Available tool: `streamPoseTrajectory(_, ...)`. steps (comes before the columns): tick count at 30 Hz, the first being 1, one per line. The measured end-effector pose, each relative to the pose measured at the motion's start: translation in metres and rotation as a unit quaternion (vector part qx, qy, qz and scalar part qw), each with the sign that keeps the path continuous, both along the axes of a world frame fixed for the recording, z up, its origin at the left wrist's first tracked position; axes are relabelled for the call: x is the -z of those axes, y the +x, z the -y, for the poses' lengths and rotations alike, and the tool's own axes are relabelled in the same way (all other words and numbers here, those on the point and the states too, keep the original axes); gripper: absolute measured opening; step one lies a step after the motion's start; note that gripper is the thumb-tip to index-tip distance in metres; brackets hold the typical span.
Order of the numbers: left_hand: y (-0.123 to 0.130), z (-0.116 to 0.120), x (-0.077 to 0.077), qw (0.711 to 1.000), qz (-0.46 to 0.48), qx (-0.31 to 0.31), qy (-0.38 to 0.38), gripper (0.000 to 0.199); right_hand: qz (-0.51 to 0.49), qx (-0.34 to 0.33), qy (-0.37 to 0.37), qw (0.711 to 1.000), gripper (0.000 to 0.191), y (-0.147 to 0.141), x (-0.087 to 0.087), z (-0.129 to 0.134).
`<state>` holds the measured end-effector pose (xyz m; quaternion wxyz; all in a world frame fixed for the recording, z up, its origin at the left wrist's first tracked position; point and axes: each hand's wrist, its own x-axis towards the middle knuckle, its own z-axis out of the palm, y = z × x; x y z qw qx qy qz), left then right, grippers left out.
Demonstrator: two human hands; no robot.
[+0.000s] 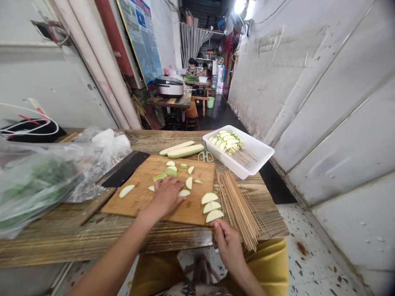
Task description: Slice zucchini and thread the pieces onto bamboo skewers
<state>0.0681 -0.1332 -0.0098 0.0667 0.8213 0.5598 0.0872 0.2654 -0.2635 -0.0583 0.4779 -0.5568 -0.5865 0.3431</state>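
Observation:
My left hand (167, 195) reaches over the wooden cutting board (142, 197), its fingers bent down onto pale green slices; whether it grips one is hidden. My right hand (226, 240) is closed in a pinch below the board's right front corner. Just beyond its fingertips, three half-round slices (211, 207) lie in a row, seemingly on a skewer mostly hidden by the hand. Loose slices (189, 182) are scattered on the board. Right of it lies a bundle of thin wooden skewers (239, 209). A white tray (259, 155) holds slices threaded on skewers.
A large knife (125, 169) lies at the board's left edge, beside plastic bags (37, 176) with greens. Behind the board are two long peeled pieces (185, 151) and green-handled scissors (205, 156). A person (192, 68) sits at a far table.

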Motion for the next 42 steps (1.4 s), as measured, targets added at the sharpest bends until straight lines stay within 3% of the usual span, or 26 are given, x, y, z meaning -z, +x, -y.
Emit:
streamPoseTrajectory(5,0.017,-0.013,-0.002,0.992,-0.009,-0.125,0.009,0.037,0.008,-0.003,0.000,1.000,0.031,-0.002,-0.002,0.000)
streamPoseTrajectory(8,0.028,-0.024,0.003,0.982,0.079,-0.170,-0.025,0.029,-0.002,-0.004,0.003,1.000,0.031,-0.002,0.000,0.000)
streamPoseTrajectory(12,0.036,-0.032,0.011,0.958,0.208,-0.184,-0.070,0.018,-0.005,-0.008,-0.003,1.000,0.031,0.000,0.002,0.002)
streamPoseTrajectory(15,0.036,-0.031,0.014,0.934,0.293,-0.184,-0.088,0.020,0.000,-0.006,0.000,1.000,0.031,0.000,0.000,0.004)
streamPoseTrajectory(19,0.030,-0.023,0.010,0.860,0.451,-0.199,-0.133,0.021,0.026,0.002,0.027,0.999,0.029,-0.004,-0.008,0.005)
streamPoseTrajectory(25,0.015,-0.004,-0.010,0.686,0.641,-0.205,-0.278,0.007,0.083,-0.064,0.067,0.992,0.027,-0.014,-0.020,0.011)
streamPoseTrajectory(31,0.004,0.005,-0.023,0.497,0.756,-0.243,-0.349,0.005,0.114,-0.095,0.069,0.987,0.026,-0.022,-0.026,0.015)
streamPoseTrajectory(33,0.003,0.007,-0.026,0.479,0.768,-0.248,-0.346,0.007,0.118,-0.091,0.072,0.986,0.026,-0.023,-0.028,0.015)
streamPoseTrajectory(42,0.001,0.011,-0.030,0.471,0.780,-0.235,-0.339,0.008,0.124,-0.083,0.069,0.986,0.027,-0.025,-0.030,0.013)
